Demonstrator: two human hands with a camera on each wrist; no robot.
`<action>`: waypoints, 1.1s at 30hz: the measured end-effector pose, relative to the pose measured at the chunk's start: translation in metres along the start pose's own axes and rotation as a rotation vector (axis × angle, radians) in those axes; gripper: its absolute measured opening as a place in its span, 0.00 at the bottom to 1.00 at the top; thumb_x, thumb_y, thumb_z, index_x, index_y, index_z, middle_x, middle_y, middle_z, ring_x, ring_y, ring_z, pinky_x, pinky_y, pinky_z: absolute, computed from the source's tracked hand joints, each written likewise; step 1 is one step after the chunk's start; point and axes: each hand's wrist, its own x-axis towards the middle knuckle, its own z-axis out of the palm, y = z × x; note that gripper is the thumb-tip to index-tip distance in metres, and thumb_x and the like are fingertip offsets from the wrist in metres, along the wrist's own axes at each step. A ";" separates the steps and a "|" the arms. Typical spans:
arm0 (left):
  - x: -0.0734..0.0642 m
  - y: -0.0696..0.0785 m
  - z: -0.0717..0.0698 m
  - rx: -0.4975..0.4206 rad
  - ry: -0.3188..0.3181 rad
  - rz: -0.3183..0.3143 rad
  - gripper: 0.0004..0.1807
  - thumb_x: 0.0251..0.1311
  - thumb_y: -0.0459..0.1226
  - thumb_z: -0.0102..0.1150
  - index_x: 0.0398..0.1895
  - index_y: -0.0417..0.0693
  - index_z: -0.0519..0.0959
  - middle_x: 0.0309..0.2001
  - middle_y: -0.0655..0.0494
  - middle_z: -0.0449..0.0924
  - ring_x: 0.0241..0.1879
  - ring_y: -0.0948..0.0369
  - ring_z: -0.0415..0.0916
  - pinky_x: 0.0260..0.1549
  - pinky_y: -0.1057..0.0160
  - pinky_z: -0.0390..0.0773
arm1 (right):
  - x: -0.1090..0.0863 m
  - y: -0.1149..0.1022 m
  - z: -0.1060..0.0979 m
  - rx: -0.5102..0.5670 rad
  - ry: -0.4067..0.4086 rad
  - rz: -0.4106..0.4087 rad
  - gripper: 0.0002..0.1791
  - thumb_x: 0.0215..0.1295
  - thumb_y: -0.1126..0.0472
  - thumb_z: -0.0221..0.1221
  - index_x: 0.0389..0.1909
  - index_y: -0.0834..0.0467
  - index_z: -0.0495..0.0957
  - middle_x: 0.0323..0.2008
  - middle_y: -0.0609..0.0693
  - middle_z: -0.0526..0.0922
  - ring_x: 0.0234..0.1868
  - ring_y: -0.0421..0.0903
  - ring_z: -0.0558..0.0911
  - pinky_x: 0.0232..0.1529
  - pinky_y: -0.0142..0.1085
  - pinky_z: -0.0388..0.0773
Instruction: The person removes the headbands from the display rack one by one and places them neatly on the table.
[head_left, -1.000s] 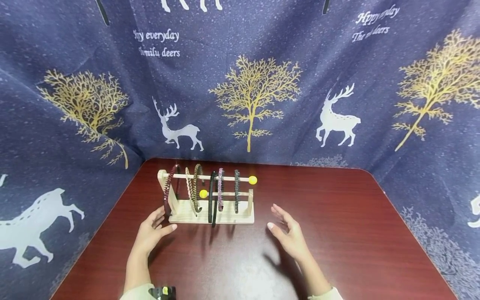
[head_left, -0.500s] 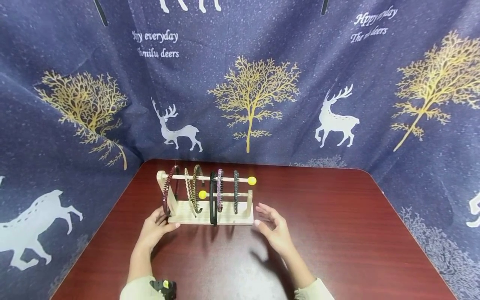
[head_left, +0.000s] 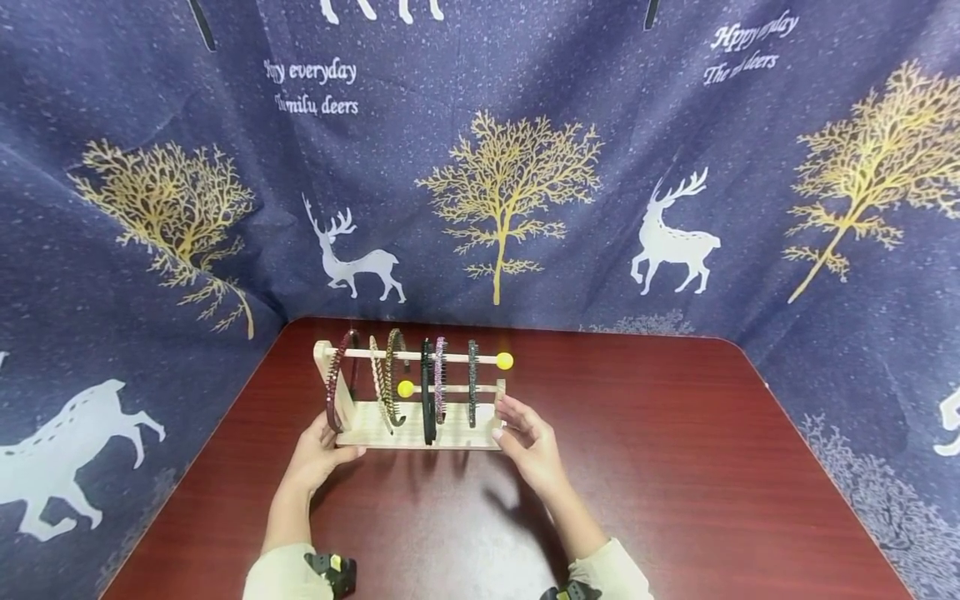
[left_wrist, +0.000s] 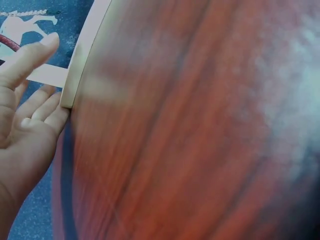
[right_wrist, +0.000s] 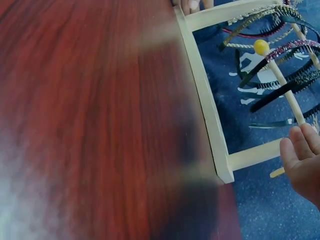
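Note:
A pale wooden headband rack with two dowels and yellow ball ends stands on the table. Several headbands hang on it: dark red, braided beige, gold-brown, black, purple glitter and dark grey glitter. My left hand is at the rack's left end; in the left wrist view its fingertips meet the end of the base, thumb spread away. At the right end, my right hand has relaxed fingers beside the short post; contact is hard to tell.
The reddish-brown table extends to the right and in front of the rack. A dark blue curtain with printed deer and trees hangs behind and at both sides.
My right hand has moved left from the bare table to the rack's right end. My left hand has edged right against the base. The black headband swung to hang straighter.

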 end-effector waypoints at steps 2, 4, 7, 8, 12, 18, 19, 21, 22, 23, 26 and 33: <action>0.001 -0.001 0.000 0.016 0.011 0.007 0.41 0.42 0.22 0.66 0.63 0.32 0.59 0.64 0.33 0.58 0.66 0.44 0.49 0.64 0.52 0.51 | 0.002 0.004 0.002 0.012 -0.001 0.000 0.27 0.56 0.78 0.58 0.58 0.73 0.65 0.53 0.70 0.72 0.54 0.67 0.71 0.56 0.54 0.66; 0.001 -0.001 0.001 0.037 0.023 0.018 0.35 0.43 0.21 0.65 0.58 0.30 0.63 0.63 0.32 0.59 0.66 0.44 0.51 0.63 0.52 0.53 | 0.003 0.005 0.004 0.019 -0.008 -0.002 0.27 0.56 0.78 0.58 0.58 0.73 0.65 0.53 0.69 0.72 0.54 0.66 0.71 0.56 0.54 0.66; 0.002 -0.003 0.001 0.069 0.035 0.026 0.30 0.45 0.21 0.65 0.53 0.29 0.65 0.62 0.31 0.60 0.65 0.44 0.53 0.63 0.53 0.55 | 0.006 0.004 0.008 0.034 -0.021 -0.008 0.27 0.55 0.80 0.57 0.58 0.75 0.64 0.53 0.71 0.72 0.54 0.68 0.71 0.57 0.54 0.65; 0.003 -0.003 0.001 0.081 0.038 0.026 0.29 0.45 0.22 0.65 0.53 0.29 0.66 0.62 0.31 0.60 0.65 0.44 0.54 0.62 0.53 0.55 | 0.007 0.002 0.010 0.033 -0.025 -0.006 0.27 0.55 0.80 0.56 0.57 0.76 0.64 0.53 0.72 0.71 0.53 0.69 0.70 0.57 0.55 0.64; 0.003 -0.003 0.000 0.121 0.037 0.011 0.30 0.47 0.24 0.66 0.56 0.31 0.66 0.63 0.32 0.60 0.64 0.44 0.54 0.62 0.53 0.56 | 0.008 -0.014 0.019 0.015 -0.030 0.027 0.26 0.54 0.81 0.56 0.56 0.78 0.64 0.53 0.74 0.70 0.54 0.70 0.69 0.58 0.54 0.63; 0.003 -0.003 -0.002 0.193 0.029 -0.005 0.32 0.49 0.26 0.65 0.58 0.32 0.65 0.62 0.31 0.60 0.64 0.43 0.56 0.61 0.53 0.58 | 0.008 -0.027 0.029 -0.007 -0.040 0.091 0.25 0.55 0.79 0.56 0.57 0.76 0.66 0.51 0.72 0.73 0.54 0.66 0.71 0.57 0.52 0.65; 0.003 -0.004 -0.001 0.200 0.031 0.000 0.32 0.49 0.25 0.65 0.59 0.32 0.64 0.62 0.31 0.60 0.64 0.43 0.56 0.61 0.53 0.58 | 0.008 -0.026 0.030 -0.012 -0.041 0.094 0.25 0.55 0.79 0.57 0.56 0.76 0.66 0.50 0.72 0.74 0.53 0.66 0.72 0.57 0.52 0.66; 0.004 -0.005 -0.001 0.209 0.038 0.011 0.34 0.49 0.24 0.64 0.61 0.31 0.63 0.61 0.30 0.61 0.63 0.43 0.56 0.61 0.52 0.58 | 0.007 -0.026 0.032 -0.015 -0.041 0.101 0.25 0.55 0.79 0.57 0.55 0.76 0.66 0.47 0.72 0.74 0.51 0.66 0.73 0.55 0.51 0.68; 0.004 -0.006 -0.001 0.211 0.043 0.018 0.34 0.49 0.23 0.64 0.61 0.30 0.62 0.61 0.30 0.61 0.63 0.43 0.57 0.61 0.52 0.58 | 0.008 -0.026 0.033 -0.021 -0.038 0.096 0.24 0.54 0.79 0.57 0.54 0.76 0.67 0.46 0.72 0.75 0.50 0.65 0.74 0.55 0.49 0.70; 0.004 -0.006 0.000 0.214 0.049 0.026 0.35 0.48 0.23 0.63 0.62 0.30 0.62 0.61 0.30 0.61 0.63 0.42 0.57 0.61 0.52 0.59 | 0.008 -0.026 0.033 -0.024 -0.033 0.091 0.23 0.54 0.79 0.57 0.53 0.76 0.68 0.45 0.72 0.75 0.48 0.64 0.75 0.54 0.47 0.71; 0.004 -0.005 0.001 0.227 0.063 0.036 0.35 0.48 0.23 0.63 0.62 0.29 0.62 0.60 0.30 0.62 0.62 0.42 0.58 0.60 0.51 0.60 | 0.007 -0.024 0.034 -0.015 -0.013 0.067 0.19 0.52 0.81 0.57 0.47 0.78 0.70 0.41 0.73 0.76 0.43 0.60 0.77 0.49 0.40 0.75; 0.002 -0.003 0.002 0.283 0.088 0.015 0.28 0.48 0.23 0.64 0.55 0.30 0.66 0.59 0.29 0.63 0.60 0.41 0.61 0.59 0.50 0.62 | 0.007 -0.022 0.034 -0.012 0.011 0.018 0.09 0.52 0.82 0.57 0.36 0.78 0.73 0.35 0.74 0.77 0.37 0.54 0.80 0.40 0.29 0.77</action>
